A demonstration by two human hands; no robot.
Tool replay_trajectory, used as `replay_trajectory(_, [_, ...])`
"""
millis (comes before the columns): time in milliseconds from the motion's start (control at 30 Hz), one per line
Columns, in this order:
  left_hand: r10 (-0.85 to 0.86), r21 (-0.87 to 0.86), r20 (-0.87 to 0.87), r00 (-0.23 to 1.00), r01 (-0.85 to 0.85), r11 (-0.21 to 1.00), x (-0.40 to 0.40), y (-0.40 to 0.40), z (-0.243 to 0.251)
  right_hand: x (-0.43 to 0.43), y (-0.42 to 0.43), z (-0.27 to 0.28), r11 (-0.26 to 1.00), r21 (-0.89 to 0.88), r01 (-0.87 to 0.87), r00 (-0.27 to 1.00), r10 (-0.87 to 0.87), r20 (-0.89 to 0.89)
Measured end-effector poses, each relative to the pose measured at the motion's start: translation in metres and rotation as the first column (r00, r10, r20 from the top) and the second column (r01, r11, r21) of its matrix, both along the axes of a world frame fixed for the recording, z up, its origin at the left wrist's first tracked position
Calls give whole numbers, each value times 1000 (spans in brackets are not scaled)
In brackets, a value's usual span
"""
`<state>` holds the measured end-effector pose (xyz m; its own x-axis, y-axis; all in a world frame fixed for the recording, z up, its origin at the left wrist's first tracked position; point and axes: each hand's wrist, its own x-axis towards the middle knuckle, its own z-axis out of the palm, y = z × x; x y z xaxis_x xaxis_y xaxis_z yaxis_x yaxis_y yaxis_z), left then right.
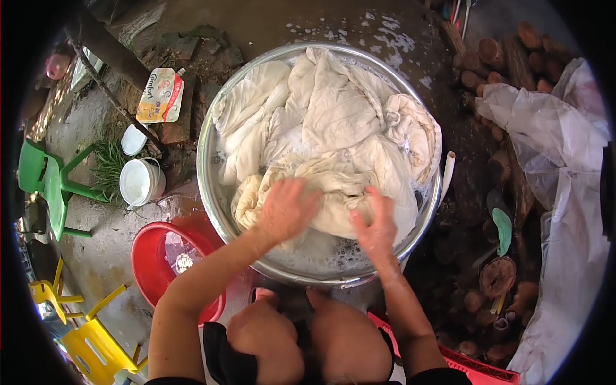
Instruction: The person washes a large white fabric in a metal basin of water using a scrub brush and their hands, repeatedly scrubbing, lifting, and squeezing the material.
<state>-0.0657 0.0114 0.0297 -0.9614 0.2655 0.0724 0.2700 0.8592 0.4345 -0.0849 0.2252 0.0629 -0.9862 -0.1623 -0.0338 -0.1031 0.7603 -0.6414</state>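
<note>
A large round metal basin (208, 202) stands before me, holding soapy water (317, 255) and a heap of wet cream-coloured fabric (344, 110). Near the basin's front, my left hand (290, 208) lies over a bunched fold, blurred, its fingertips hard to make out. My right hand (378, 222) touches the same bunched cloth (339, 207) farther right, thumb and fingers spread apart. Whether either hand pinches the fabric is unclear for the left; between the right thumb and fingers I see only a gap.
Left of the basin are a red plastic tub (144, 269), a white bucket (139, 180), its lid (134, 139) and a Comfort pouch (160, 96). Green (53, 178) and yellow (94, 349) plastic chairs stand farther left. Stacked logs (491, 53) and plastic sheeting (568, 202) border the right.
</note>
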Motion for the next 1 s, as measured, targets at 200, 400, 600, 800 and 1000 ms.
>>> replay_trajectory(200, [-123,-249,146,982,157,956,6,29,-23,14,-1,-56,885,340,-319,948,306,93])
replay_trajectory(400, [132,-70,216,967,-119,990,-11,33,-22,0,4,-56,716,544,-438,898,323,298])
replay_trajectory(600, [486,168,-31,873,-475,864,6,42,-38,0,-28,-60,751,-394,530,552,47,833])
replay_trajectory(800, [43,465,-235,971,73,882,10,111,26,-11,3,-109,78,-732,677,490,694,527])
replay_trajectory(1000, [417,362,-86,905,-362,859,-39,24,-53,13,-56,-54,207,-523,827,506,135,852])
